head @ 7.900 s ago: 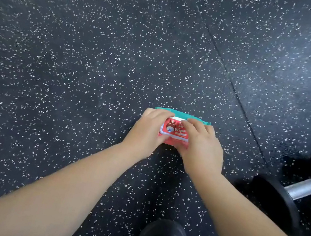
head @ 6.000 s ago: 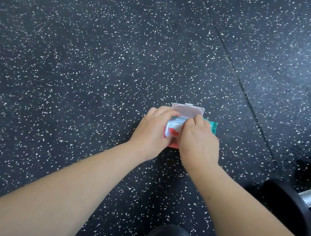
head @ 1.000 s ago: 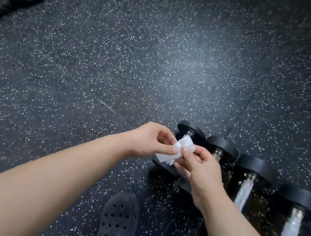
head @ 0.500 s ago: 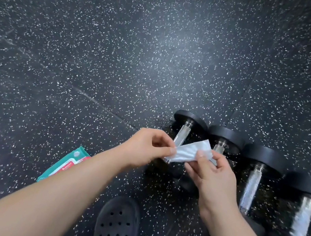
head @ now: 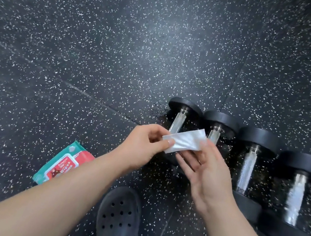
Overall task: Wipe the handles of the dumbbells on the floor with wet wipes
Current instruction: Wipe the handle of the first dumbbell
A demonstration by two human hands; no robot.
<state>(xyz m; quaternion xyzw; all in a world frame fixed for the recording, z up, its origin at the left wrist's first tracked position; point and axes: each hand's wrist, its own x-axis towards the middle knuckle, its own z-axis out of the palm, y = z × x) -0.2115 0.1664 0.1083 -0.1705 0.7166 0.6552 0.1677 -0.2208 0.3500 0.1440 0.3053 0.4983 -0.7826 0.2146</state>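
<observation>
White wet wipe (head: 183, 142) hangs over the leftmost dumbbell (head: 177, 121). Our left hand (head: 145, 145) pinches one end and our right hand (head: 207, 172) pinches the other. We judge we are unfolding it, with no wiping begun. Next, wrap that handle. A neighbour crowds its right; floor (head: 121, 49) opens left, toward the wipes pack (head: 63, 164).

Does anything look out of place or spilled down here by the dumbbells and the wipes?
Nothing stands out. The four dumbbells lie side by side in a row, the wipes pack lies flat on the floor to their left, and the wet wipe is held between the left hand and the right hand. No spill shows.
</observation>
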